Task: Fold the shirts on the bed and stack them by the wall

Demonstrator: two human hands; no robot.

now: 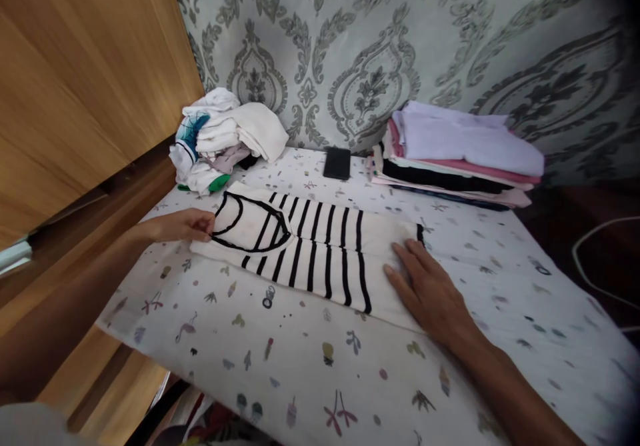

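A white knit top with black stripes [320, 249] lies flat in a long folded shape, its black-edged V-neck toward the left. At the neck end, my left hand [197, 225] has its fingers closed on the collar edge. My right hand [423, 283] rests with spread fingers on the plain white end of the top, near a short black trim at its far corner. Part of that end is hidden under the right hand.
A patterned white cloth [280, 359] covers the table. Behind are a heap of crumpled clothes [227, 136] at left, a black flat phone-like object [337, 163], and a stack of folded clothes [455, 156] at right. A wooden cabinet [90, 66] stands left.
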